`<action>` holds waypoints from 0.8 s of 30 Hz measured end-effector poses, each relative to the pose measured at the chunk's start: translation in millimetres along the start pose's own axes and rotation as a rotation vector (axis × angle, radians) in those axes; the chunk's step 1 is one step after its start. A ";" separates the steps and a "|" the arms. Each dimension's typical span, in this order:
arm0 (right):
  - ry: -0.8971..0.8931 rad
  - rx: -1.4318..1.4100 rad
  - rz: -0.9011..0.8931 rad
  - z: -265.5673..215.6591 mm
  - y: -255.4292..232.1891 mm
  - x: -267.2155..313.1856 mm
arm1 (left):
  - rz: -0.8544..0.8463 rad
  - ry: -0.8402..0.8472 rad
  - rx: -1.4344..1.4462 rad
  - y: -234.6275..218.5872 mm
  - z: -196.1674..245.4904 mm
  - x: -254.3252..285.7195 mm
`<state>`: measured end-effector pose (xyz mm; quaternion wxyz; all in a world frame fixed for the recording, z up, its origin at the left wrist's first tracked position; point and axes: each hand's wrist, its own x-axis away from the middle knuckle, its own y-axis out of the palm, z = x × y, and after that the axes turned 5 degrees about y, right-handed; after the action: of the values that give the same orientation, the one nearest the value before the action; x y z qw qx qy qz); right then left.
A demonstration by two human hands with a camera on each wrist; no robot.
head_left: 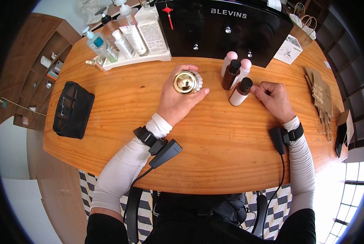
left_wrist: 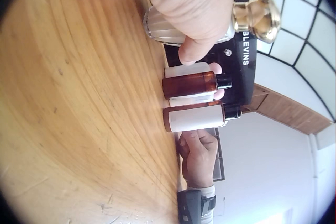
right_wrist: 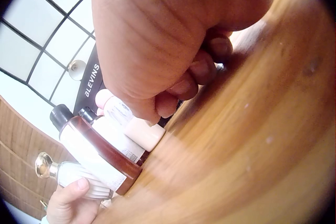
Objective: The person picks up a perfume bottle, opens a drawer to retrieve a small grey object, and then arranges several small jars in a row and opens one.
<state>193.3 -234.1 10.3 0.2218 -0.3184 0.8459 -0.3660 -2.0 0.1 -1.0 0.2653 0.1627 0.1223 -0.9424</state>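
Note:
My left hand [head_left: 175,99] grips a ribbed glass perfume bottle [left_wrist: 164,27] with a shiny gold cap [head_left: 186,82], fingers round the far side and thumb at the near right. The bottle stands upright left of a small group. In that group are two brown bottles with black caps, a front one [head_left: 238,96] with a white label and a rear one [head_left: 230,76], and two pale bottles with round pink caps [head_left: 231,55]. My right hand [head_left: 276,101] rests on the table right of the front brown bottle, fingers curled in with nothing in them, thumb close by that bottle.
A black BLEVINS drawer box [head_left: 226,32] stands behind the bottles. At back left, a white tray [head_left: 137,60] carries several toiletries. A black mesh pouch [head_left: 73,110] lies at the left, kraft paper bags [head_left: 322,93] at the right. A white box [head_left: 287,49] sits behind.

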 end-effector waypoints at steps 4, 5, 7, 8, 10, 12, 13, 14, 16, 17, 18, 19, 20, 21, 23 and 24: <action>0.002 0.001 0.006 -1.6 0.1 0.9 | -0.005 -0.012 0.006 0.1 2.5 0.1; 0.001 0.001 0.006 -1.5 -0.1 0.6 | -0.004 -0.011 0.006 -0.2 2.3 -0.1; -0.014 0.011 0.007 -0.7 0.0 0.3 | -0.010 -0.011 -0.015 -0.7 1.0 0.0; -0.014 0.011 0.007 -0.4 0.0 0.3 | -0.010 -0.011 -0.015 -0.5 1.0 -0.1; -0.017 0.005 0.014 0.4 0.7 0.4 | -0.002 0.001 0.004 0.0 0.8 0.4; -0.019 0.005 0.016 2.1 1.8 0.0 | -0.001 -0.001 0.006 0.0 1.9 0.6; -0.022 0.005 0.020 2.6 1.7 -0.2 | 0.001 -0.001 0.008 0.1 2.5 0.3; -0.022 0.006 0.020 1.9 1.0 -0.1 | 0.001 0.000 0.008 0.2 2.8 0.1; -0.014 -0.002 0.005 0.0 -0.1 0.6 | -0.005 -0.011 -0.016 0.1 3.0 -0.1; -0.014 -0.003 0.005 0.2 0.1 0.6 | -0.005 -0.011 -0.016 0.1 2.8 0.0; -0.020 -0.008 0.009 0.8 0.6 0.5 | -0.004 -0.008 -0.007 0.1 2.4 -0.1; -0.025 -0.015 0.012 1.3 1.2 0.7 | -0.004 -0.007 0.002 0.1 1.9 0.2; -0.025 -0.015 0.012 1.0 1.1 0.8 | -0.004 -0.008 0.002 0.1 1.5 0.3; -0.026 -0.004 0.012 0.3 0.5 0.8 | -0.004 -0.003 0.000 0.1 1.1 0.2; -0.028 0.008 0.013 0.0 0.2 0.6 | -0.003 0.002 -0.002 0.0 1.3 0.1; -0.018 0.005 0.007 0.2 0.3 0.4 | -0.004 -0.005 -0.006 0.0 1.9 0.0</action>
<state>193.0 -234.3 9.8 0.2316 -0.3183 0.8439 -0.3646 -2.4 -0.5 0.7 0.2641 0.1594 0.1247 -0.9430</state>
